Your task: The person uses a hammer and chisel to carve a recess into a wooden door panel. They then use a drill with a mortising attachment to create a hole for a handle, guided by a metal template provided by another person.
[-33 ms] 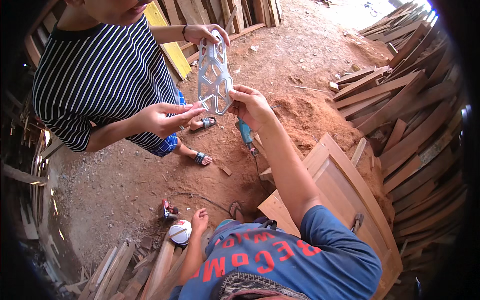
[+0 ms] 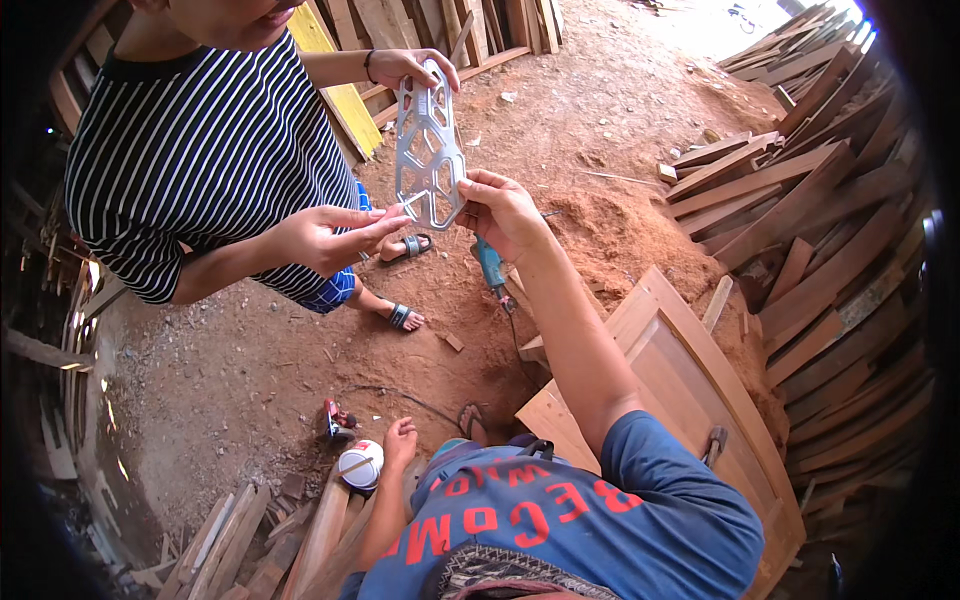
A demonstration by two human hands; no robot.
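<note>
My right hand (image 2: 505,212) reaches forward and pinches the lower right edge of a silver metal plate (image 2: 428,110) pierced with angular cutouts. A person in a striped shirt (image 2: 210,150) stands opposite at the left. One hand of that person (image 2: 412,68) grips the plate's top end; the other hand (image 2: 340,237) is at its lower left edge, fingers stretched out. Low at my side hangs my left hand (image 2: 401,440), its fingers loosely bent and apart, with nothing seen in it. Beside it is a round white container (image 2: 361,465) with a thin stick across its top.
A teal power tool (image 2: 489,263) with a dark cord lies on the sawdust-covered ground beneath my right forearm. At my right leans a wooden panel door (image 2: 650,350) with a small tool (image 2: 716,443) on it. Lumber (image 2: 830,300) is piled along the right. A red-and-black tool (image 2: 339,420) is near the container.
</note>
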